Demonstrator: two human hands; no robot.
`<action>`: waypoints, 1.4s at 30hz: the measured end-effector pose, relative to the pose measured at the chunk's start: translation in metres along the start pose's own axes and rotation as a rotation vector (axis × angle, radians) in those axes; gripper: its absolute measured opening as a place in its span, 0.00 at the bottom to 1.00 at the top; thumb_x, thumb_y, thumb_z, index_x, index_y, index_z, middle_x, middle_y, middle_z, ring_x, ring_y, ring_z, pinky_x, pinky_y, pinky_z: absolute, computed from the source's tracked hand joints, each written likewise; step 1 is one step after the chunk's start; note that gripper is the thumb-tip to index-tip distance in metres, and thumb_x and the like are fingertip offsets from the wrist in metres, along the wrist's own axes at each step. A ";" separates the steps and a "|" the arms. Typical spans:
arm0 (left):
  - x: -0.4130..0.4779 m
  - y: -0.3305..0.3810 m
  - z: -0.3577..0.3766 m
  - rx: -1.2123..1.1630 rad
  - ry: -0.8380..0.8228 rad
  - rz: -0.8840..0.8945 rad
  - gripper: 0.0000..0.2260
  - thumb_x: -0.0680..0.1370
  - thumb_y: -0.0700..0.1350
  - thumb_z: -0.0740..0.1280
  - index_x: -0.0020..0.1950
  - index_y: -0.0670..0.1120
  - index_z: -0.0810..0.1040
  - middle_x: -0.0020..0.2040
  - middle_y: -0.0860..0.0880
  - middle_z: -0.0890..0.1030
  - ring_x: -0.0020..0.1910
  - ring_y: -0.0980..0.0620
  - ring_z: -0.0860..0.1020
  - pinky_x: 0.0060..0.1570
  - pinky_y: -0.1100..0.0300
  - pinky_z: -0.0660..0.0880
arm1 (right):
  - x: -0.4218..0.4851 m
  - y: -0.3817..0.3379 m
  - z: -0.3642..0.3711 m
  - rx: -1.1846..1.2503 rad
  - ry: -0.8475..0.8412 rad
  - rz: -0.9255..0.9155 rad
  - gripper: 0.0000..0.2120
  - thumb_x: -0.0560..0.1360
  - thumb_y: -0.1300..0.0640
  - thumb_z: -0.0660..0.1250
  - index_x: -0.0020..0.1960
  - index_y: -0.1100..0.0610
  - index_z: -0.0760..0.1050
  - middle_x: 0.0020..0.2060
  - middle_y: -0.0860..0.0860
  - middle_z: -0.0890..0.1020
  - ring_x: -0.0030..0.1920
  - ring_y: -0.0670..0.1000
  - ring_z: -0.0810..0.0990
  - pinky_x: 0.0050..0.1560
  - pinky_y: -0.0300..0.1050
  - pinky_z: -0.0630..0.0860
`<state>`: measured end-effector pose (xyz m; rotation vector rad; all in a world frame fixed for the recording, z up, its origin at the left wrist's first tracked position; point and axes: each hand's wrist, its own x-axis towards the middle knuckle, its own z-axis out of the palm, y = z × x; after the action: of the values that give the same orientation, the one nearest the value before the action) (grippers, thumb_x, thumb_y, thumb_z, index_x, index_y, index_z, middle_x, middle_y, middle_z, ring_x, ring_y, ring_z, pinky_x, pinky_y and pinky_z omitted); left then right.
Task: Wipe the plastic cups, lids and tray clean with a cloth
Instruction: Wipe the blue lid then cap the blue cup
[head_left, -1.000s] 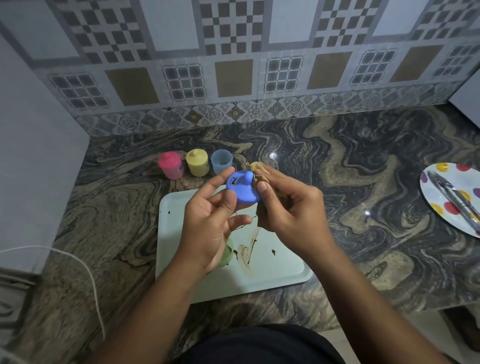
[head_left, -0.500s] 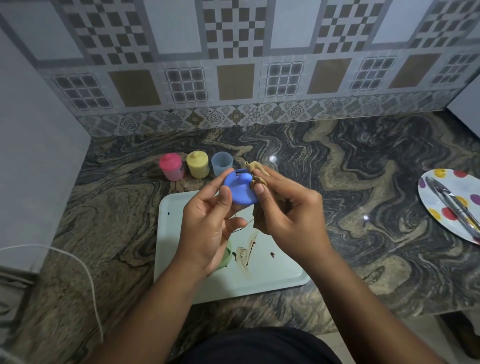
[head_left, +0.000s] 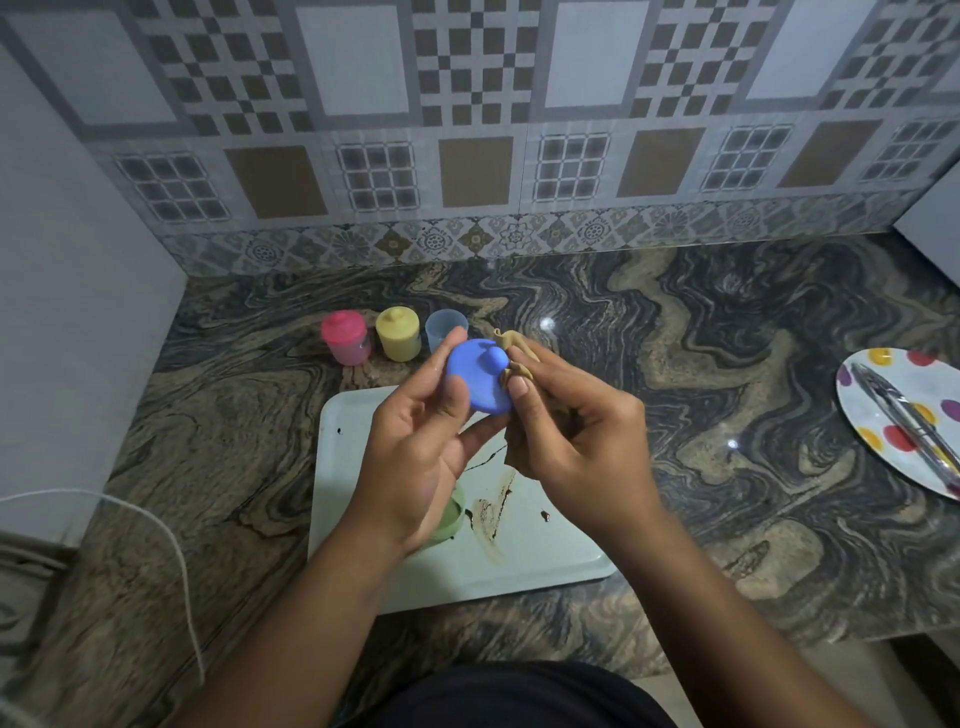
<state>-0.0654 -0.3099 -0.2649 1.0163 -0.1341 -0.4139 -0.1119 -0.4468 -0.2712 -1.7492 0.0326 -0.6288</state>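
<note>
From the head camera we look down at a dark swirly counter (head_left: 701, 364) by a tiled wall.

Our left hand (head_left: 415, 457) holds a blue lid (head_left: 475, 382) up in the air, above the far end of the tray (head_left: 353, 499). The fingers (head_left: 441, 348) curl round the lid's edge, with the thumb on its near side. The lid has a small round knob on top.

Our right hand (head_left: 576, 441) is just beside it. It pinches a bunched tan cloth (head_left: 514, 348) and presses the cloth to the right edge of the lid.

The tray is pale green and lies flat on the counter under both hands. It has brown smears (head_left: 493, 509) and a few dark spots on it. A light green thing (head_left: 449, 519) sits on the tray under the left wrist. It may be a cup, but most of it is hidden.

Past the tray three cups stand in a row: a pink cup (head_left: 345, 338) with its lid on, a yellow cup (head_left: 397, 333) with its lid on, and a blue cup (head_left: 441, 327) with no lid.

Far to the right is a spotted plate (head_left: 883, 410) with a shiny metal tool (head_left: 904, 421) lying on it. A white cord (head_left: 171, 545) loops over the counter's left edge.
</note>
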 end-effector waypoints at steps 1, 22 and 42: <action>-0.001 0.000 0.000 0.026 -0.014 0.013 0.22 0.79 0.39 0.63 0.73 0.43 0.68 0.65 0.47 0.80 0.62 0.49 0.80 0.54 0.56 0.79 | 0.000 0.001 0.000 -0.006 -0.002 -0.017 0.13 0.79 0.62 0.68 0.63 0.61 0.82 0.64 0.45 0.81 0.67 0.47 0.80 0.59 0.61 0.82; -0.003 0.002 0.000 -0.002 -0.031 -0.001 0.22 0.80 0.41 0.61 0.75 0.42 0.66 0.68 0.45 0.78 0.64 0.47 0.78 0.56 0.53 0.78 | 0.004 -0.002 0.000 0.088 -0.044 0.112 0.15 0.79 0.56 0.68 0.65 0.57 0.82 0.64 0.45 0.83 0.55 0.45 0.83 0.54 0.48 0.77; -0.001 0.009 0.008 -0.073 0.061 -0.001 0.18 0.77 0.46 0.61 0.65 0.42 0.75 0.52 0.47 0.86 0.42 0.55 0.83 0.31 0.64 0.76 | 0.002 -0.005 0.001 0.120 -0.047 0.158 0.14 0.79 0.57 0.67 0.63 0.56 0.83 0.62 0.42 0.84 0.54 0.47 0.83 0.55 0.50 0.78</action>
<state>-0.0667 -0.3116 -0.2532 0.9562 -0.0638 -0.3856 -0.1110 -0.4451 -0.2664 -1.6263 0.0975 -0.4651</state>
